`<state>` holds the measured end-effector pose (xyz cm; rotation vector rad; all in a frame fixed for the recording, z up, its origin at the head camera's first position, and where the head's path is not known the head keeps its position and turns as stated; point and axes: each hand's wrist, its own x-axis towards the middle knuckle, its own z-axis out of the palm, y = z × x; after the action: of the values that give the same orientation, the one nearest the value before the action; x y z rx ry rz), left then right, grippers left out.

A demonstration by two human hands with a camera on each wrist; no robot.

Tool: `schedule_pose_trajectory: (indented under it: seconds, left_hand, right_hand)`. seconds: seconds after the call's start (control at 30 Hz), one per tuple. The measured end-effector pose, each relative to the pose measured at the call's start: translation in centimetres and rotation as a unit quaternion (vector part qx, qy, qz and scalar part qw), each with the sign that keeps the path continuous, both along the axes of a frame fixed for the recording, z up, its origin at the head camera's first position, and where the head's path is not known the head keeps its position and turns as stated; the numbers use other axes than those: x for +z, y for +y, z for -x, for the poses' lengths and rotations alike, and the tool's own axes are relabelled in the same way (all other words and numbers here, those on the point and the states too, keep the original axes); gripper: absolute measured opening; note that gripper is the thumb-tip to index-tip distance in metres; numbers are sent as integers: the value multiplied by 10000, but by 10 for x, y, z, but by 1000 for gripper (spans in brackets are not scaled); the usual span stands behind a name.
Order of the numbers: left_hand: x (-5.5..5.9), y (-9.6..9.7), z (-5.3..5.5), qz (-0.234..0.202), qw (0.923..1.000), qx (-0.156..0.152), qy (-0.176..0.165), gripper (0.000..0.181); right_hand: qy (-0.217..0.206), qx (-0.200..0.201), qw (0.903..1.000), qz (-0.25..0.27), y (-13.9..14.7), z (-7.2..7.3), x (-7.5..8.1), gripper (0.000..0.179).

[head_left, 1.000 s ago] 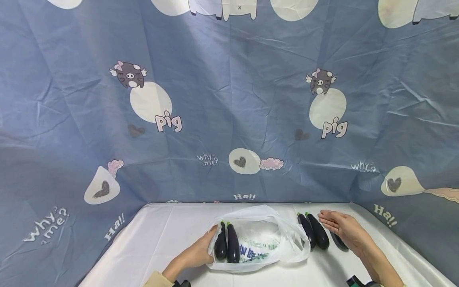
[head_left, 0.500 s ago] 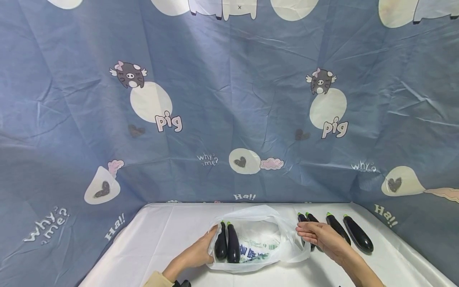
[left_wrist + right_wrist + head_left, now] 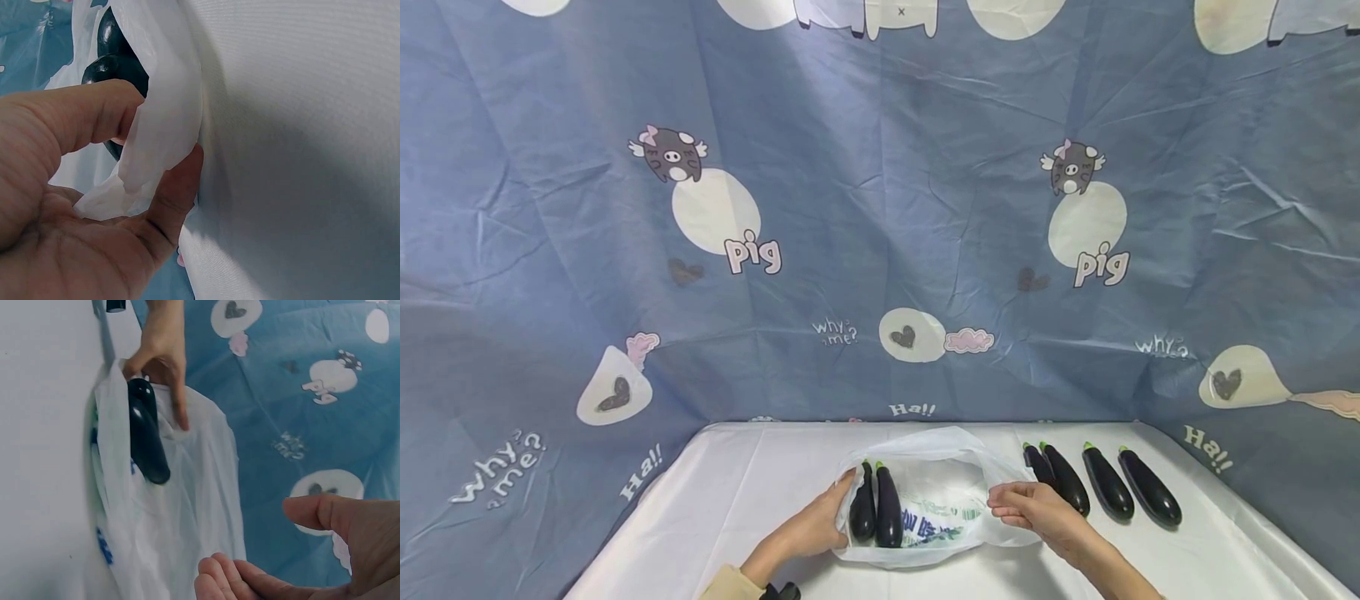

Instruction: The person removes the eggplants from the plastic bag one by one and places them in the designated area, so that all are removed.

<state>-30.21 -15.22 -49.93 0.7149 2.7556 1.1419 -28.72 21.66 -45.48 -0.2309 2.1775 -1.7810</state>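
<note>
A white plastic bag (image 3: 943, 557) lies on the table with its mouth spread. Two dark eggplants, one at the far left (image 3: 862, 512) and one beside it (image 3: 889, 510), lie side by side inside, green stems pointing away. My left hand (image 3: 812, 523) holds the bag's left edge, the plastic between thumb and fingers in the left wrist view. At the bag's right side is my right hand (image 3: 1036, 508), its fingertips overlapping the plastic in the head view. In the right wrist view its thumb (image 3: 315, 511) stands apart from the fingers, with nothing between them.
Several more eggplants lie on the white table (image 3: 760, 475) to the right: a close pair (image 3: 1066, 482), then one (image 3: 1108, 483) and another (image 3: 1150, 487) further right. Blue patterned cloth (image 3: 880, 208) hangs behind and along both sides.
My right hand has moved left from over the loose eggplants to the bag's right side, uncovering the eggplants on the right. The left hand has stayed on the bag's edge.
</note>
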Motion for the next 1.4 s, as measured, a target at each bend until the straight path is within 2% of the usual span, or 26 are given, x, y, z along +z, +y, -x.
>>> schedule_pose_trajectory:
  seconds: [0.47, 0.8, 1.17, 1.4]
  left_hand:
    - [-1, 0, 1, -87, 9999, -120, 11, 112]
    - [1, 1, 0, -3, 10000, -58, 10, 111]
    - [0, 0, 0, 21, 10000, -78, 43, 110]
    - [2, 0, 2, -17, 9999, -97, 96, 111]
  right_hand:
    - [315, -240, 9980, -492, -34, 2, -5, 44]
    - [431, -504, 9942, -844, -59, 9, -3, 49]
    - [760, -313, 9924, -917, -86, 12, -15, 47]
    - [778, -160, 9925, -931, -107, 12, -19, 45]
